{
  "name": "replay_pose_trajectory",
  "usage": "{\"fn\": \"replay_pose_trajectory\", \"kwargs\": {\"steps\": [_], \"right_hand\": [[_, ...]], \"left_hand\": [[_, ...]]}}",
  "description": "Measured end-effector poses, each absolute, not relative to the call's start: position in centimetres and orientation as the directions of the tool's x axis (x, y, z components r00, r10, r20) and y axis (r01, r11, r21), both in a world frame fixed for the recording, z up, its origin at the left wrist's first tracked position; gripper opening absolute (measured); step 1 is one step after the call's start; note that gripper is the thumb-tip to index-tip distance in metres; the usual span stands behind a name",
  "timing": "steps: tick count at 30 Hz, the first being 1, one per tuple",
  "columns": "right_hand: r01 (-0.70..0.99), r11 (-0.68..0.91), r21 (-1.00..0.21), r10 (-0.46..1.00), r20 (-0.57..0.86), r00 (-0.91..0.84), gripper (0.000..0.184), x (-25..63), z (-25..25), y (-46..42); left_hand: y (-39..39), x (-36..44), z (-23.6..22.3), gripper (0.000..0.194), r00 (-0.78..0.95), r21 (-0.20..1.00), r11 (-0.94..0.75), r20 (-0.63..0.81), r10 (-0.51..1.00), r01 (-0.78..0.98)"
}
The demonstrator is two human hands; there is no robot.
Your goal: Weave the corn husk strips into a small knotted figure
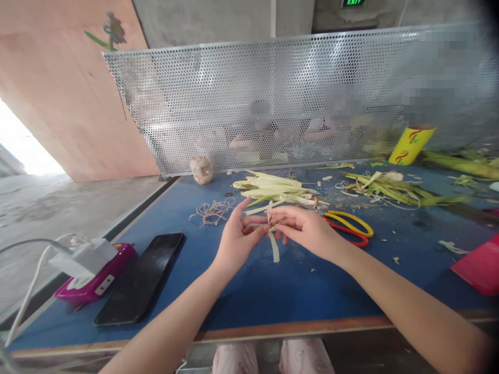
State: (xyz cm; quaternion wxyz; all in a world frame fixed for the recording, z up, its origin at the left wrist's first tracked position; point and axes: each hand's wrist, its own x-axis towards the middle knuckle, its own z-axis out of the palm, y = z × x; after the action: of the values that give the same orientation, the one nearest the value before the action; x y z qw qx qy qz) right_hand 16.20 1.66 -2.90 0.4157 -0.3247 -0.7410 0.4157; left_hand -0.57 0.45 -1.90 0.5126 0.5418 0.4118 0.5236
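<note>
Between my two hands is a narrow pale strip (275,248), which looks like corn husk or leaf; its lower end hangs over the blue table. My left hand (242,234) pinches it between thumb and fingers from the left. From the right, my right hand (300,224) pinches at the same spot, fingertips nearly meeting the left ones. What lies right between the fingertips is too small to make out. Just beyond the hands lies a pile of pale green husk strips (273,186). Scissors (353,226) with red and yellow handles rest beside my right wrist.
On the left are a coil of string (213,210), a black phone (142,280) and a purple power strip (95,278) with a charger. A ball-like object (201,170), a perforated metal screen (218,88), a yellow can (411,145), green leaves (393,188) and a pink object (479,265) surround the work area.
</note>
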Motion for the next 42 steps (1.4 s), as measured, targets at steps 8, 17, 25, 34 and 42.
{"fn": "replay_pose_trajectory", "kwargs": {"steps": [8, 17, 25, 34, 42], "right_hand": [[0.111, 0.417, -0.902, 0.862, 0.354, -0.363, 0.019, 16.2, -2.5, 1.7], [0.167, 0.419, -0.893, 0.88, 0.354, -0.316, 0.01, 16.6, -2.3, 1.8], [0.297, 0.41, -0.863, 0.893, 0.313, -0.323, 0.011, 17.2, -1.9, 2.0], [0.268, 0.318, -0.909, 0.902, 0.203, -0.381, 0.023, 16.2, -2.7, 2.2], [0.132, 0.141, -0.981, 0.932, 0.087, -0.352, 0.02, 15.9, -2.7, 2.1]], "left_hand": [[0.0, -0.2, -1.7, 0.09, 0.191, 0.989, -0.056, 0.082, 0.978, -0.14], [0.3, -0.3, -1.6, 0.076, 0.124, 0.979, -0.145, 0.163, 0.979, -0.142], [0.1, -0.3, -1.6, 0.087, 0.143, 0.98, -0.144, 0.163, 0.976, -0.134], [-0.3, 0.0, -1.9, 0.073, 0.324, 0.99, -0.009, 0.054, 0.944, -0.14], [-0.4, 0.1, -1.9, 0.075, 0.31, 0.993, -0.018, 0.054, 0.949, -0.118]]}}
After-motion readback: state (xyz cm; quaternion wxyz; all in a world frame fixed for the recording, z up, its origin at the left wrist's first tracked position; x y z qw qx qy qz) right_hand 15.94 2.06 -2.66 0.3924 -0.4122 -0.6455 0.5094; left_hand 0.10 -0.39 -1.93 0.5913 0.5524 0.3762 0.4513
